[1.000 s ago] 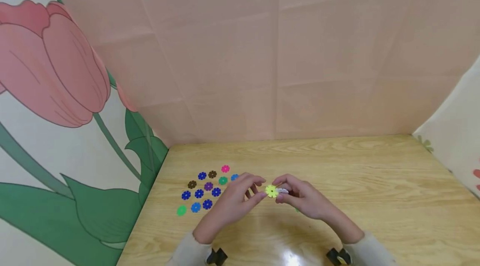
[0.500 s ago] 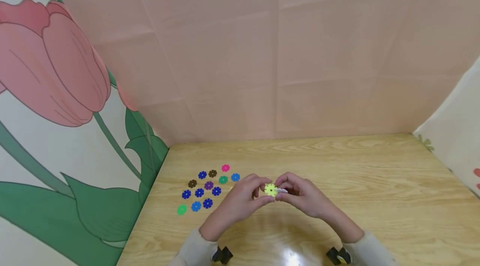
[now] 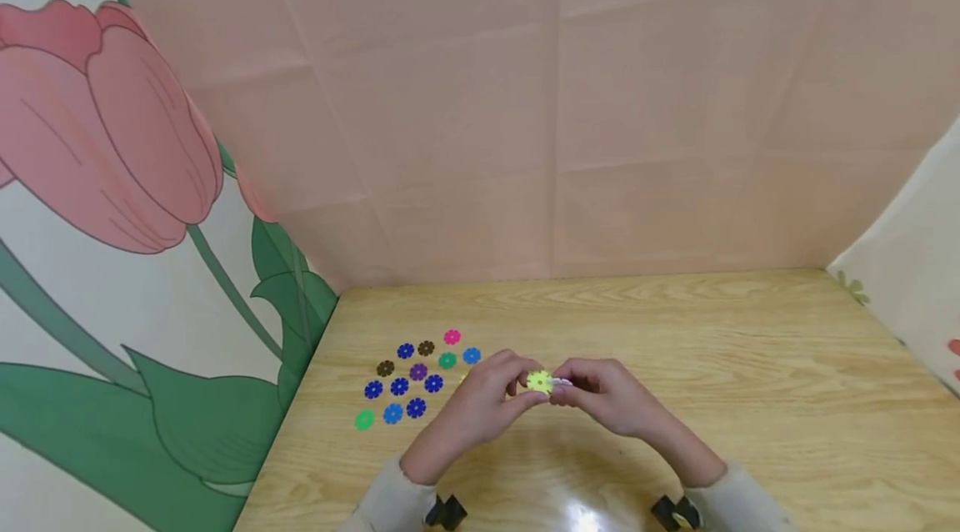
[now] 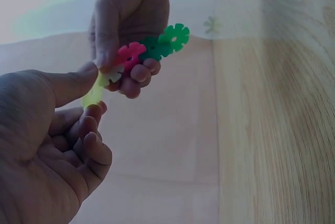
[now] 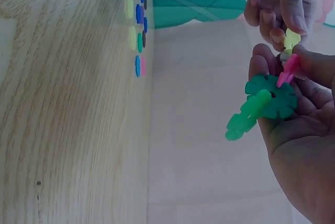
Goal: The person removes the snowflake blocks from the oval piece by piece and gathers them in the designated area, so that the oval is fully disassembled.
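Both hands meet over the table around a chain of flower-shaped plastic discs slotted together. My left hand (image 3: 483, 399) pinches the yellow disc (image 3: 539, 382) at one end between thumb and fingers. Close against it, my right hand (image 3: 611, 400) grips the chain near the white disc (image 4: 112, 75), its thumb pressing by the pink disc (image 4: 131, 59). In the right wrist view, the dark green disc (image 5: 277, 101) lies along the right fingers, and the light green disc (image 5: 245, 118) sticks out at the far end. Right fingers partly cover the white and pink pieces.
Several loose flower discs lie on the wooden table (image 3: 750, 365) left of the hands, among them a purple disc (image 3: 417, 372), a pink loose disc (image 3: 452, 337) and a light green loose disc (image 3: 364, 419). A pink cloth (image 3: 450, 140) hangs behind the table.
My left hand has moved right and taken hold of the yellow disc, which it stood apart from a second ago. The right index finger has drawn in lower; the yellow disc has shifted slightly left.
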A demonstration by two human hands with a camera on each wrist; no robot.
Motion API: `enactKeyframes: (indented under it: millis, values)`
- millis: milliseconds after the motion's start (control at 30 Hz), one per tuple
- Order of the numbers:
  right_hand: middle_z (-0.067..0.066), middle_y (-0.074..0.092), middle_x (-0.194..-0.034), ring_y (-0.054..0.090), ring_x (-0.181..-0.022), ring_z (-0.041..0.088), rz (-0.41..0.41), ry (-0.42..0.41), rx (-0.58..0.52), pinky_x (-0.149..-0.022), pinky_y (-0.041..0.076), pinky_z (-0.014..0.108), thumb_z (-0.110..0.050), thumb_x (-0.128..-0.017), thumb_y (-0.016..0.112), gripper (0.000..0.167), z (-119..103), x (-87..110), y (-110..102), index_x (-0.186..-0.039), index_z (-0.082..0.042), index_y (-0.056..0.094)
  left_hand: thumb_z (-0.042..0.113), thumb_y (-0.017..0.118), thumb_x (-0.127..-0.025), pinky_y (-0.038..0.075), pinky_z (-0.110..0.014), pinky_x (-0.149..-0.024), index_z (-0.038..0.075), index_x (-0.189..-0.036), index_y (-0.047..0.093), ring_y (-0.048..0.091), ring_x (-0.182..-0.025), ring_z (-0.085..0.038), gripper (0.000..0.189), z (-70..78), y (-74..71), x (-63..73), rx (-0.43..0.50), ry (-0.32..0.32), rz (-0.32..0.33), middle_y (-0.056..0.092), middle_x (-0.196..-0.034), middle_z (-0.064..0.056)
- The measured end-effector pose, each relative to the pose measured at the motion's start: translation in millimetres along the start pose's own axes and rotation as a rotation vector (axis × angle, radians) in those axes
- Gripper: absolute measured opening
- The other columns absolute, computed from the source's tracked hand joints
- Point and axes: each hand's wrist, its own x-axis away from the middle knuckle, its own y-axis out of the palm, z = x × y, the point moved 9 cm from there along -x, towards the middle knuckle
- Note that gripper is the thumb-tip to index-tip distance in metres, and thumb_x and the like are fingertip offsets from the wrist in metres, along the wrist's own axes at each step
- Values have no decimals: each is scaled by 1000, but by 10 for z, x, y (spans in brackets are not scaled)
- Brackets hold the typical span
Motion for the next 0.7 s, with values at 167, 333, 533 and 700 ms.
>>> enactKeyframes:
  millis: [167,333,533,700]
  values:
    - [10,72,-85,65,-74,4,24,-41,15,-62,56,27,-11,-101,62,12,-40,6,0,-96,-10,73,36,68,-96,47,-16,-64,16,-120,71,50,-78,1,31,-11,11,6,2,-15,-11,58,-92,12]
    - [6,72,-80,65,-71,5,63,-106,64,-62,57,27,-7,-101,61,15,-102,8,1,-92,-9,73,35,68,-96,46,-16,-63,16,-120,71,48,-77,1,30,-40,14,22,-11,-29,-13,57,-91,13]
    - [2,71,-75,69,-70,9,131,-166,100,-63,58,27,-2,-98,65,15,-149,4,10,-86,-8,73,37,69,-96,44,-16,-61,17,-121,71,47,-74,0,32,-76,-2,46,-25,-51,10,55,-90,13]
    - [0,70,-73,70,-68,10,178,-166,120,-62,59,27,-2,-96,67,15,-135,-4,35,-84,-9,72,34,71,-95,43,-16,-60,15,-121,71,45,-73,0,33,-91,-20,80,-26,-83,24,54,-89,13]
